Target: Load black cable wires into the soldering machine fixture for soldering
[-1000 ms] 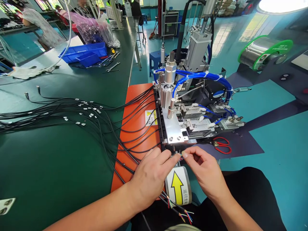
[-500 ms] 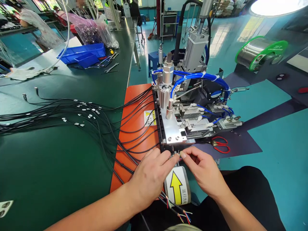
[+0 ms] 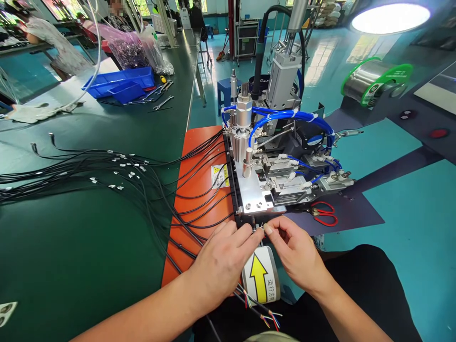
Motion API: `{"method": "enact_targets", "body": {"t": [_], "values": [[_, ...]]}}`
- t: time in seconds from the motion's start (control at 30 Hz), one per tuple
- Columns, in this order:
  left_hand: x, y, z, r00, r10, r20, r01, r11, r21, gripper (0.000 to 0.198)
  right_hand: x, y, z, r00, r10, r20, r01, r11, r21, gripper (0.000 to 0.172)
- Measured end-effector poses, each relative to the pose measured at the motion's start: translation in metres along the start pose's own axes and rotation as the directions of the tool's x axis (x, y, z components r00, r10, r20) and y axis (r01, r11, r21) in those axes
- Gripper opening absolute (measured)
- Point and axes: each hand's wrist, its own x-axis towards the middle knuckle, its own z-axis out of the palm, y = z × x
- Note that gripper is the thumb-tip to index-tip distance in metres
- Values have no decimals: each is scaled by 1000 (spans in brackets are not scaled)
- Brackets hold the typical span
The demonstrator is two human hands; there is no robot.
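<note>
My left hand (image 3: pixel 225 251) is closed at the near end of the machine's slotted track, its fingertips pressed down by the opening; what lies under them is hidden. Right beside those fingertips, my right hand (image 3: pixel 297 251) pinches thin wires (image 3: pixel 262 227) between thumb and forefinger, and only a tiny part of them shows. Below my left wrist hang black cables with stripped ends (image 3: pixel 272 317), their red, white, blue and yellow cores fanned out. The metal machine (image 3: pixel 254 190) with blue air hoses stands just beyond both hands. A yellow-arrow plate (image 3: pixel 261 278) sits beneath them.
Black cables (image 3: pixel 121 166) with tinned ends run across the green table (image 3: pixel 78 251) and orange board (image 3: pixel 199 185) into the machine. Red-handled scissors (image 3: pixel 325 213) lie at its right. A solder spool (image 3: pixel 375 83), a blue bin (image 3: pixel 124 83), wrenches (image 3: pixel 163 103) and a person (image 3: pixel 53 40) are farther off.
The view has shifted slightly, moving the scene a little to the left. Both hands keep nearly the same place and grip at the track's end.
</note>
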Motion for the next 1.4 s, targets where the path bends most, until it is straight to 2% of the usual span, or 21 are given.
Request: {"method": "enact_targets", "body": {"t": [0.2,0.3,0.4,0.47,0.57,0.67,0.77,0.9,1.13,1.4], "values": [[-2,-3,4,1000,-7,-7,7,1000,-12,46,-1,5,3,1000,20,-13,-19,998,61,29],[-3,-5,9,997,0,-80,-4,999,-46,44,-4,6,2,996,83,-10,-81,987,138,29],[-5,-7,12,987,1,-161,-10,998,-57,40,-10,5,1,986,157,52,-164,962,220,30],[-6,-7,13,982,2,-186,-12,998,-54,38,-12,4,1,978,183,99,-203,945,257,30],[-6,-6,13,980,4,-197,-13,999,-47,36,-14,0,3,977,190,99,-211,937,279,30],[-6,-5,12,980,2,-199,-11,999,-44,35,-13,-4,4,985,169,40,-173,966,190,30],[-6,-5,12,981,-7,-192,-2,999,-49,35,-13,-6,2,996,78,-31,-77,997,28,29],[-6,-4,11,986,-21,-164,12,998,-56,35,-12,-7,0,998,-42,-51,37,995,-95,25],[-7,-4,11,988,-33,-152,23,998,-66,35,-10,-2,2,976,-210,-56,196,961,-194,20],[-5,-6,14,984,-29,-177,14,996,-83,34,-5,-2,-5,974,-216,-63,202,964,-174,18]]}}
